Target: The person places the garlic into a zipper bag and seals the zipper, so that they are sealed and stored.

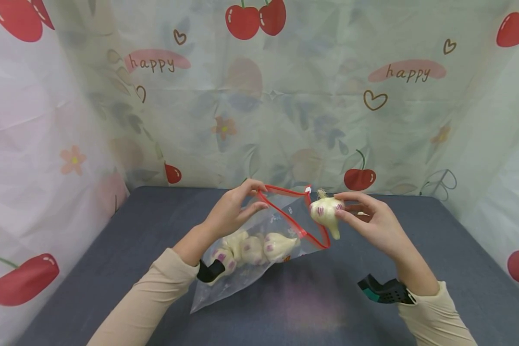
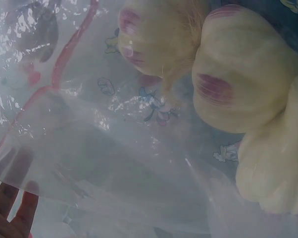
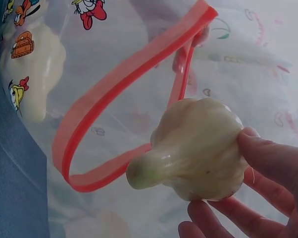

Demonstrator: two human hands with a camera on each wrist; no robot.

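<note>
A clear zip bag with a red zip edge lies tilted on the table, its mouth spread wide toward the right. My left hand pinches the bag's top edge at the mouth's left corner. Inside the bag sit several garlic bulbs, white with purple patches. My right hand holds one more garlic bulb between thumb and fingers, right at the bag's mouth. In the right wrist view that bulb is in front of the red zip edge, its stem pointing toward the opening.
The dark grey table spreads under the bag. A printed curtain with cherries and the word happy hangs behind and at both sides. Black bands sit on both wrists. A thin looped wire shape shows at the back right.
</note>
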